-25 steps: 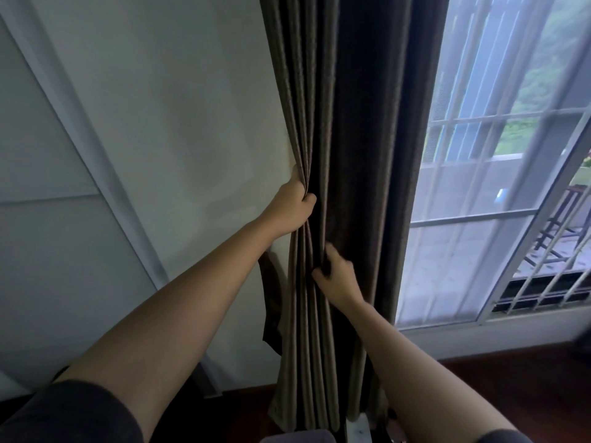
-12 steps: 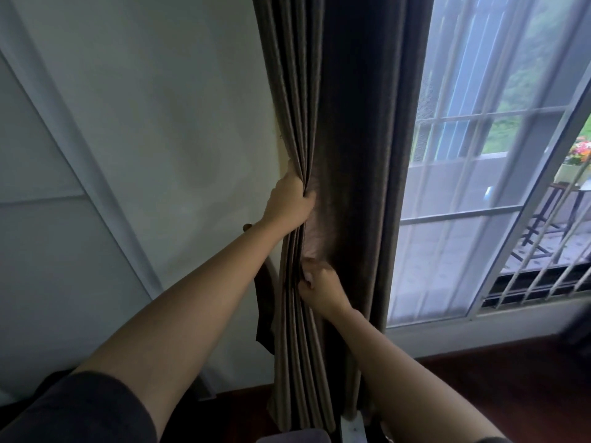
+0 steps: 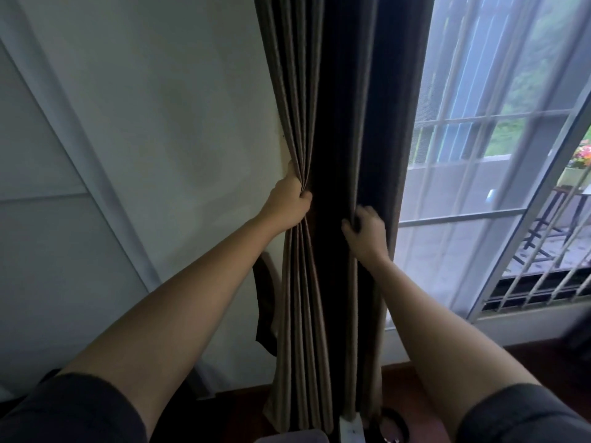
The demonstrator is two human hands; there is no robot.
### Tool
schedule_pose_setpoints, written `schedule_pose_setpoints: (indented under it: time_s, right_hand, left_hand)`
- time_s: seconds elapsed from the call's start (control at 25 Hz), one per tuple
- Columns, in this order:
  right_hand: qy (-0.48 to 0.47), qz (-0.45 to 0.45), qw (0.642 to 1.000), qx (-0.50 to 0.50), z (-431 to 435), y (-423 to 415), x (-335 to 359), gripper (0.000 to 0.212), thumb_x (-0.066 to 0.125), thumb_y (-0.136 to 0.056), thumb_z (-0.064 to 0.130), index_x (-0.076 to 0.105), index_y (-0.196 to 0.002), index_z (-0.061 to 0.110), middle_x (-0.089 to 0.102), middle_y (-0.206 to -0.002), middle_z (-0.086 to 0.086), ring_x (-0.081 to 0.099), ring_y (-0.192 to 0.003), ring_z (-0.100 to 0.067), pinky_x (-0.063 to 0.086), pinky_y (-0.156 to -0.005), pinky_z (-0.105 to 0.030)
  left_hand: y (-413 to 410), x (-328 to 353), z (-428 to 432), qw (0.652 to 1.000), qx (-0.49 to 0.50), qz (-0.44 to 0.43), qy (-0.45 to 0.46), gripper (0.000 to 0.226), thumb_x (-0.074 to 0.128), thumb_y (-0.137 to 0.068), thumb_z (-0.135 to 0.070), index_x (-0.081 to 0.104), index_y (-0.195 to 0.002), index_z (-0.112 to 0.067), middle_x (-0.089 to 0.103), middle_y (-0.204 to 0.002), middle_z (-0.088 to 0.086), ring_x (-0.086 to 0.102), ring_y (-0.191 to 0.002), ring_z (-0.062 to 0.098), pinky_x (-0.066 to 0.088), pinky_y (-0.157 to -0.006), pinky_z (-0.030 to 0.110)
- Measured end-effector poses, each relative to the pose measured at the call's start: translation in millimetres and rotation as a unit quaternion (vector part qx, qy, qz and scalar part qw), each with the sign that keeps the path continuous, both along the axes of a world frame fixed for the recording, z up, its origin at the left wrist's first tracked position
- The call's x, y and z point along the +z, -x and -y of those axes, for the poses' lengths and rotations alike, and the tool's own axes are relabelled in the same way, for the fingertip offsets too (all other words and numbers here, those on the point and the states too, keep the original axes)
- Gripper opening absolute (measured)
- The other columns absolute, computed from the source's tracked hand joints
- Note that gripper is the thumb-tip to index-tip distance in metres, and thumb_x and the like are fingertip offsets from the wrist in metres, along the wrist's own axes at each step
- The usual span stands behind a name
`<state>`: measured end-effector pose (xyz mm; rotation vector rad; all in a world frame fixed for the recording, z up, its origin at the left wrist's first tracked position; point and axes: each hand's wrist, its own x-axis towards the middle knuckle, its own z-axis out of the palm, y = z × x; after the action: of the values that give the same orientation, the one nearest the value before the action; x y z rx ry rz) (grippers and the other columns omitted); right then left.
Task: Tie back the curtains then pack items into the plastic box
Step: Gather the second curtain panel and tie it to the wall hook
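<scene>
A dark brown curtain [image 3: 339, 123] hangs gathered in long vertical pleats between a white wall [image 3: 144, 107] on the left and a window [image 3: 479, 155] on the right. The left hand [image 3: 289, 203] is closed in a fist around a bunch of the left-hand pleats, pinching them together so the folds narrow at the grip and fan out again below it. The right hand [image 3: 366, 233] sits a little lower and to the right, its fingers curled around the right edge of the curtain, next to the window. A wide dark fold of fabric lies between the two hands. Both forearms reach up from the near bottom corners, each with a dark short sleeve at the frame edge.

A dark tieback strap [image 3: 265, 302] hangs against the wall just left of the curtain, below the left hand. Beyond the glass are white bars, a balcony and some bright flowers [image 3: 583, 155] at the far right. The curtain's hem reaches a dark wooden floor [image 3: 412, 378]. No plastic box can be made out for certain.
</scene>
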<state>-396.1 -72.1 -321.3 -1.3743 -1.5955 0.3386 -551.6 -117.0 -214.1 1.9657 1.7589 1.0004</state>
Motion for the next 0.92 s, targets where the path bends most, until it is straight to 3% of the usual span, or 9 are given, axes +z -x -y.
schedule_pose_setpoints:
  time_s: [0.16, 0.32, 0.44, 0.52, 0.64, 0.72, 0.76, 0.84, 0.92]
  right_hand:
    - [0.009, -0.068, 0.989, 0.129, 29.5, 18.7, -34.0, 0.025, 0.055, -0.084, 0.000, 0.056, -0.106, 0.012, 0.060, -0.101, -0.002, 0.059, -0.090, -0.016, 0.043, -0.076, -0.019]
    - [0.054, -0.047, 0.980, 0.187, 39.1, 32.8, -41.3, 0.043, 0.052, -0.085, -0.001, 0.049, -0.123, 0.019, 0.061, -0.108, 0.002, 0.059, -0.096, -0.011, 0.048, -0.086, -0.023]
    - [0.085, -0.018, 0.979, 0.183, 37.0, 37.3, -38.9, 0.043, 0.050, -0.087, 0.001, 0.045, -0.126, 0.017, 0.061, -0.108, -0.005, 0.059, -0.097, -0.018, 0.051, -0.088, -0.034]
    - [0.100, -0.023, 0.977, 0.188, 37.4, 41.4, -37.8, 0.046, 0.049, -0.088, 0.001, 0.042, -0.131, 0.015, 0.060, -0.109, -0.007, 0.059, -0.097, -0.018, 0.051, -0.088, -0.035]
    - [0.113, -0.025, 0.971, 0.209, 41.0, 48.9, -33.2, 0.048, 0.050, -0.083, 0.001, 0.044, -0.129, 0.010, 0.060, -0.108, -0.005, 0.058, -0.097, -0.018, 0.049, -0.085, -0.035]
    - [0.137, -0.026, 0.958, 0.252, 42.9, 45.4, -28.8, 0.051, 0.052, -0.078, 0.003, 0.048, -0.128, 0.009, 0.061, -0.114, -0.008, 0.059, -0.103, -0.023, 0.049, -0.091, -0.042]
    - [0.114, -0.005, 0.965, 0.236, 42.7, 39.6, -24.3, 0.049, 0.054, -0.077, 0.005, 0.052, -0.127, 0.010, 0.061, -0.117, -0.010, 0.058, -0.107, -0.025, 0.047, -0.095, -0.045]
    - [-0.060, 0.037, 0.996, 0.050, 32.1, 22.7, -12.3, 0.045, 0.056, -0.076, 0.016, 0.058, -0.120, 0.010, 0.059, -0.123, -0.012, 0.053, -0.114, -0.028, 0.040, -0.100, -0.045]
    - [-0.184, -0.052, 0.967, -0.169, 14.9, -4.0, 10.1, 0.051, 0.063, -0.073, 0.027, 0.055, -0.120, 0.010, 0.053, -0.131, -0.013, 0.046, -0.123, -0.028, 0.034, -0.104, -0.043]
  left_hand:
    - [-7.7, 0.2, 1.3, 0.999, -0.002, 0.038, 0.017, 0.040, 0.041, -0.094, -0.003, 0.033, -0.120, 0.026, 0.048, -0.109, 0.040, 0.051, -0.082, 0.027, 0.032, -0.074, 0.039]
    - [-12.8, -1.5, -4.4, 0.998, -0.004, 0.054, 0.016, 0.037, 0.039, -0.094, -0.003, 0.036, -0.121, 0.022, 0.055, -0.084, 0.030, 0.054, -0.064, 0.030, 0.043, -0.052, 0.037]
    - [-14.3, -3.0, -9.5, 0.997, -0.019, 0.071, 0.019, 0.036, 0.041, -0.092, -0.005, 0.040, -0.119, 0.019, 0.051, -0.066, 0.014, 0.052, -0.053, 0.020, 0.035, -0.039, 0.015]
    - [-16.2, -3.5, -9.2, 0.996, -0.037, 0.080, 0.021, 0.036, 0.048, -0.089, -0.015, 0.048, -0.114, 0.012, 0.053, -0.066, 0.008, 0.055, -0.057, 0.016, 0.037, -0.045, 0.010]
    - [-21.0, -5.9, -8.6, 0.998, -0.034, 0.047, -0.011, 0.052, 0.059, -0.079, -0.045, 0.059, -0.104, 0.001, 0.064, -0.072, 0.008, 0.063, -0.063, 0.020, 0.054, -0.056, 0.031]
    - [-22.4, -6.6, -11.2, 1.000, -0.002, 0.014, -0.025, 0.049, 0.058, -0.084, -0.036, 0.055, -0.109, 0.007, 0.056, -0.062, 0.004, 0.055, -0.052, 0.016, 0.043, -0.044, 0.029]
    - [-22.9, -6.1, -11.8, 1.000, 0.013, 0.014, -0.021, 0.040, 0.055, -0.088, -0.026, 0.052, -0.105, 0.010, 0.049, -0.059, 0.000, 0.048, -0.048, 0.012, 0.035, -0.042, 0.023]
    - [-20.6, -4.8, -10.2, 0.999, 0.028, 0.014, -0.008, 0.024, 0.049, -0.091, -0.014, 0.040, -0.077, 0.002, 0.038, -0.058, -0.003, 0.038, -0.047, 0.009, 0.025, -0.042, 0.020]
    - [-17.0, -5.2, -6.6, 0.999, 0.029, 0.018, -0.007, 0.030, 0.047, -0.092, -0.011, 0.035, -0.065, -0.007, 0.032, -0.056, 0.002, 0.036, -0.045, 0.013, 0.021, -0.040, 0.024]
